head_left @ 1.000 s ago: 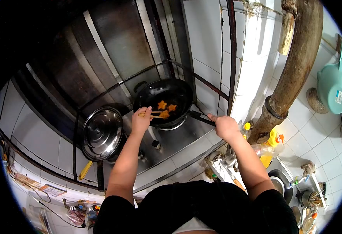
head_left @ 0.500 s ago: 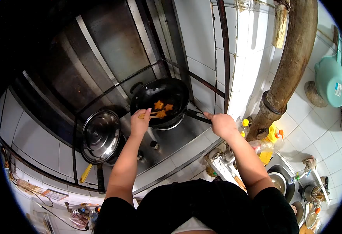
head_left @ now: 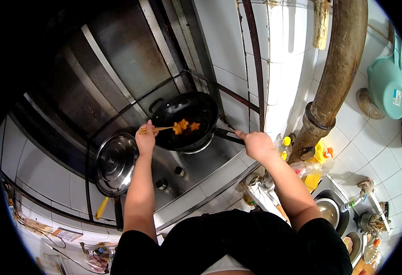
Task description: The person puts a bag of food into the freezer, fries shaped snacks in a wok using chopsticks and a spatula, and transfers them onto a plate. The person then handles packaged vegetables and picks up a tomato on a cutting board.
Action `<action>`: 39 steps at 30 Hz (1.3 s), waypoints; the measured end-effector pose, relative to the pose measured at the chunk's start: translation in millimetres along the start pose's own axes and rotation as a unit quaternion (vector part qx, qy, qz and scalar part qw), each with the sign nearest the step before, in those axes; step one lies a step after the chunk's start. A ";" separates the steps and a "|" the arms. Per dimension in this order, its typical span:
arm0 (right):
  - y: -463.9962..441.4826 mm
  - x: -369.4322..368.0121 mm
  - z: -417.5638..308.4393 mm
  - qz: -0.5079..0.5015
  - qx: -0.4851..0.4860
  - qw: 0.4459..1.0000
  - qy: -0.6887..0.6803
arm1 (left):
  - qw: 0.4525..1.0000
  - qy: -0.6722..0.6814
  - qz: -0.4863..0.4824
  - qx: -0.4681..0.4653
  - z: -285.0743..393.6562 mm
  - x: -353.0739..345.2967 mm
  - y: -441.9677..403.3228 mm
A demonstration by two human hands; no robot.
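Note:
A pair of wooden chopsticks (head_left: pixel 159 129) is in my left hand (head_left: pixel 145 137), which is at the left rim of a black wok (head_left: pixel 187 106). The chopstick tips touch orange star-shaped pieces (head_left: pixel 181 125) lying close together in the wok. Another orange piece (head_left: pixel 194 126) lies just to their right. My right hand (head_left: pixel 258 145) is closed around the end of the wok's black handle (head_left: pixel 228 135). The wok rests on a burner of the steel stove (head_left: pixel 195 163).
A steel lid (head_left: pixel 115 164) covers a second pan left of my left arm. Two stove knobs (head_left: pixel 179 171) face me. A dark metal rail (head_left: pixel 257 64) frames the stove. A yellow-capped bottle (head_left: pixel 285 145), a thick pipe (head_left: pixel 337 68) and a sink (head_left: pixel 346 220) are on the right.
My left hand has moved left, and the chopsticks lie flatter. The lower orange piece has shifted up and left against the other one. My right hand stays on the handle.

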State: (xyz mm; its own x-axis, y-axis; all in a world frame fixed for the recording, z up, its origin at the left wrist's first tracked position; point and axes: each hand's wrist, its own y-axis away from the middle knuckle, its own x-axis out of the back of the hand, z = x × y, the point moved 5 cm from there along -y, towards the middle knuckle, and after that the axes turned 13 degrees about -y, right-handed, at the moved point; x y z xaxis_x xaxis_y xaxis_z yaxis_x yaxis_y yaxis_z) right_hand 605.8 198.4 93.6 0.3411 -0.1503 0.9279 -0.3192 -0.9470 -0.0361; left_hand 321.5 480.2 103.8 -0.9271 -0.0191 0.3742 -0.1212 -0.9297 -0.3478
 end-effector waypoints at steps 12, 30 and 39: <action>1.2 3.6 -3.2 -0.010 -0.003 1.000 0.010 | 0.989 0.045 -0.009 0.140 -35.2 7.5 -2.6; -2.8 -2.2 2.1 -0.009 0.017 1.000 0.020 | 0.993 -0.100 -0.063 -0.025 17.5 -43.9 -3.8; -3.2 0.7 -0.4 -0.019 0.028 0.999 0.033 | 0.980 -0.174 -0.043 -0.083 -13.6 -75.4 -14.1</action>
State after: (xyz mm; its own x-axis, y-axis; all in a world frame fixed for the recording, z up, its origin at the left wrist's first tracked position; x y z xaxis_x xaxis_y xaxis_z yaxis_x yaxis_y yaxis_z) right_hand 606.7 201.4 94.5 0.2924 -0.0958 0.9515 -0.2566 -0.9663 -0.0185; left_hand 388.3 499.7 68.8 -0.7369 -0.0942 0.6694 -0.2767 -0.8614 -0.4258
